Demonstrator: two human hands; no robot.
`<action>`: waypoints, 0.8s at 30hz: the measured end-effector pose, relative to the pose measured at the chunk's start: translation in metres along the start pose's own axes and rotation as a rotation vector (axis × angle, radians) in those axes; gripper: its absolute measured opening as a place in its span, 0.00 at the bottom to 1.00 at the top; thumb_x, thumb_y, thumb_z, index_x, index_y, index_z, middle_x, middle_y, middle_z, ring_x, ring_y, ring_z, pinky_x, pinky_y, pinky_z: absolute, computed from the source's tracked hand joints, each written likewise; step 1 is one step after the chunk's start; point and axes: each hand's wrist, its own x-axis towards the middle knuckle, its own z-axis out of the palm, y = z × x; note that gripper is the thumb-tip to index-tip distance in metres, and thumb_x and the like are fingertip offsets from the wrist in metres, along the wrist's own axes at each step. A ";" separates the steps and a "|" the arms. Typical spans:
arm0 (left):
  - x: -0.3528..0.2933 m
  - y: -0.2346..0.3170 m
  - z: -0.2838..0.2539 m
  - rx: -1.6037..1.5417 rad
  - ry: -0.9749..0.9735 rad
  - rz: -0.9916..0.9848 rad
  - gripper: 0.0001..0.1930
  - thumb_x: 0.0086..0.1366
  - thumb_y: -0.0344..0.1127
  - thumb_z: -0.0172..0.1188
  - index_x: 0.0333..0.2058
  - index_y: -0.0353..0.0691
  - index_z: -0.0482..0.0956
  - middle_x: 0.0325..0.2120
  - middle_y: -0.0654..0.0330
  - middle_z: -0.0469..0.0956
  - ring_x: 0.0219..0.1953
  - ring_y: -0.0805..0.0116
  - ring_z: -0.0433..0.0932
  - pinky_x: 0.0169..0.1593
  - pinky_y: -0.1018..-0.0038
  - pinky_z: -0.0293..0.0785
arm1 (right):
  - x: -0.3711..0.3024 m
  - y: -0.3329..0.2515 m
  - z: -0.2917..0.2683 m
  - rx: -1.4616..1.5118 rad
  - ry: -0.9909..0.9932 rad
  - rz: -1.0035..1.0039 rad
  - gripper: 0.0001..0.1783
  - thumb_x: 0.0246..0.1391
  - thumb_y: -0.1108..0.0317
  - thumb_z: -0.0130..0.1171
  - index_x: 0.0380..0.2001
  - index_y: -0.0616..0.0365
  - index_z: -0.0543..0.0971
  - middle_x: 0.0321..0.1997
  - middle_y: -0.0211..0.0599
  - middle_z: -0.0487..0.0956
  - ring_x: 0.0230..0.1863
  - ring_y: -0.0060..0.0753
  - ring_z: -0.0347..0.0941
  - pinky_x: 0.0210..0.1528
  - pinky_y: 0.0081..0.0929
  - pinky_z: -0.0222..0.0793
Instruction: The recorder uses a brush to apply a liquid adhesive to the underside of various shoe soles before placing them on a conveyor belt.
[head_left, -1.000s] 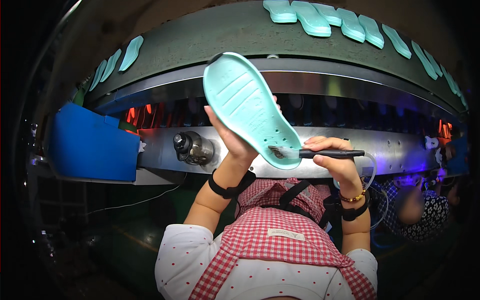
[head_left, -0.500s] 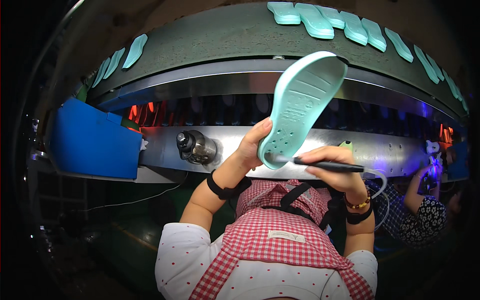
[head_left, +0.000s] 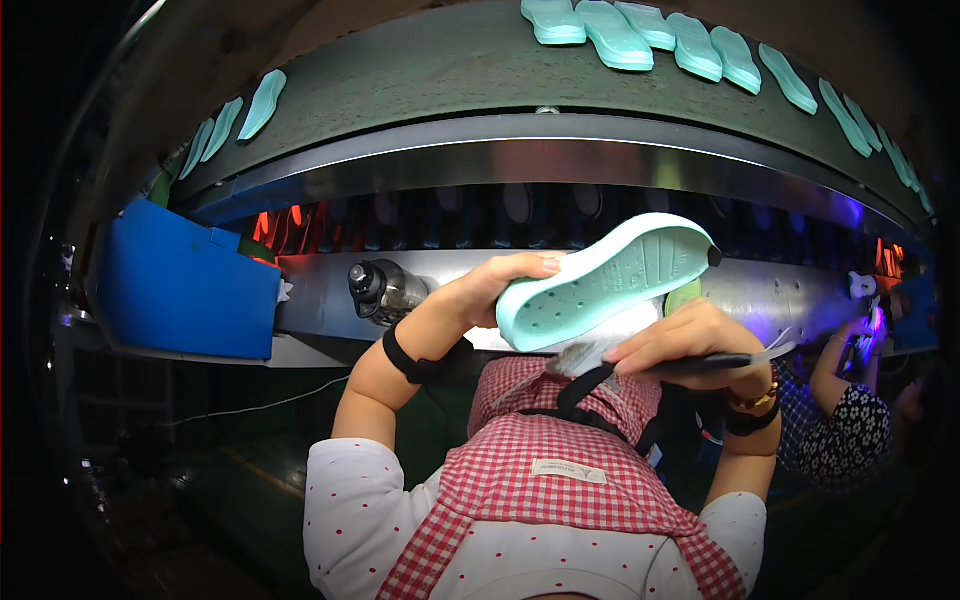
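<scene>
A mint-green shoe sole [head_left: 598, 287] is in my left hand [head_left: 490, 288], gripped at its heel end. It lies tilted, with its hollow, holed face toward me and a black patch on the toe tip. My right hand [head_left: 692, 345] is closed around a brush [head_left: 580, 358] with a black handle and a thin tube at its rear. The pale bristles point left, just below the sole's lower edge; I cannot tell whether they touch it.
Several mint soles [head_left: 612, 40] rest on the dark green belt [head_left: 400, 80] beyond a metal rail. A dark-capped bottle [head_left: 385, 292] stands on the steel ledge [head_left: 790, 290], near a blue box [head_left: 195, 280]. Another person's arm [head_left: 830, 375] shows at right.
The sole has swung from steeply upright to nearly level and come lower. My right hand has moved down and slightly right, taking the bristles from the sole's heel to below its edge.
</scene>
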 end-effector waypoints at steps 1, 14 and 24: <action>-0.003 0.002 -0.002 -0.073 -0.008 -0.028 0.32 0.55 0.46 0.52 0.54 0.31 0.59 0.48 0.48 0.67 0.47 0.62 0.70 0.50 0.70 0.66 | -0.002 0.000 -0.004 0.014 0.032 0.022 0.10 0.38 0.79 0.60 0.30 0.62 0.78 0.36 0.45 0.78 0.40 0.39 0.76 0.43 0.28 0.71; -0.021 0.016 -0.001 0.173 0.025 0.155 0.28 0.56 0.46 0.47 0.50 0.31 0.65 0.41 0.49 0.72 0.41 0.62 0.74 0.42 0.70 0.72 | -0.020 0.023 0.005 -0.113 0.259 0.013 0.11 0.37 0.80 0.60 0.29 0.61 0.79 0.34 0.42 0.79 0.37 0.37 0.77 0.40 0.25 0.72; 0.025 -0.037 -0.004 -0.612 -0.014 0.561 0.44 0.55 0.70 0.29 0.55 0.35 0.57 0.50 0.49 0.65 0.52 0.49 0.65 0.53 0.52 0.62 | -0.002 0.009 0.027 -0.147 0.540 0.062 0.11 0.34 0.77 0.63 0.28 0.59 0.80 0.23 0.33 0.76 0.28 0.27 0.70 0.31 0.22 0.66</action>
